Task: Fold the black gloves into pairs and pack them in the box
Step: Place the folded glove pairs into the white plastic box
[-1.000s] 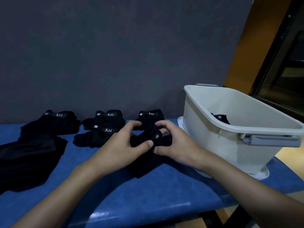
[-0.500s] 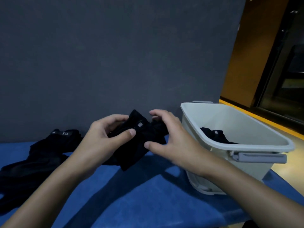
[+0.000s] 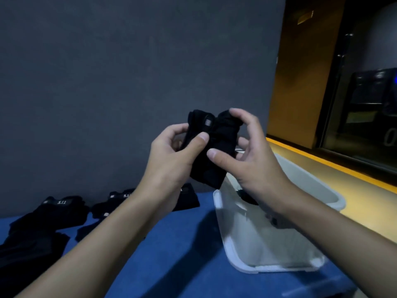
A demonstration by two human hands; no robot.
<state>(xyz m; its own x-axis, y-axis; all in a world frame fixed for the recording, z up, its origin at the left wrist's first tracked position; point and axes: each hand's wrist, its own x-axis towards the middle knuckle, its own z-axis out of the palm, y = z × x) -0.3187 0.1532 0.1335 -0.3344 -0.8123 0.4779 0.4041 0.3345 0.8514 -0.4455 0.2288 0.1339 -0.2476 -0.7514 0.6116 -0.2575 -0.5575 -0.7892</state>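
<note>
At the centre of the frame your left hand (image 3: 171, 160) and right hand (image 3: 253, 166) both pinch the folded glove bundle (image 3: 212, 151), thumbs on its front, in the air above the white box (image 3: 247, 239) at lower right (another glove (image 3: 249, 197) lies inside); loose gloves (image 3: 60, 209) lie lower left on the blue table (image 3: 171, 254).

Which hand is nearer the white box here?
Right. The right hand hovers above the white box; the left hand hovers outside its rim, above the blue table.
</note>
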